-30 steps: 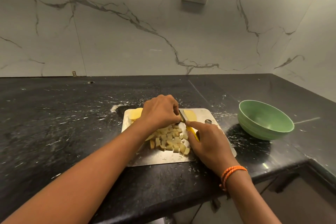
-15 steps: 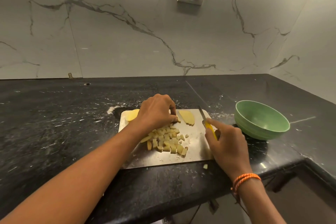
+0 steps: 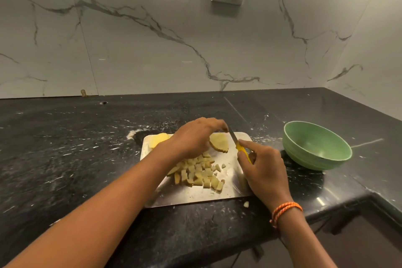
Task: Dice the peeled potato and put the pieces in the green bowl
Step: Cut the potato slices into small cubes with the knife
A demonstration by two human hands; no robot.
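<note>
Potato work has shifted on the steel cutting board [image 3: 196, 197]: the green bowl [image 3: 315, 148], at 3 o'clock of it, holds nothing yet. A second ago the right hand [image 3: 264, 172] (fingers wrapped round the yellow-handled knife [image 3: 239, 144]) was cutting in the diced pile [image 3: 199, 173]; now it has drawn back. The left hand [image 3: 195, 137] pinches an uncut slab [image 3: 219, 142] at 12 o'clock of the pile, so more dicing likely precedes transfer.

Diced pieces [image 3: 199, 173] lie on the board [image 3: 195, 197], bowl [image 3: 316, 146] to its right.
</note>
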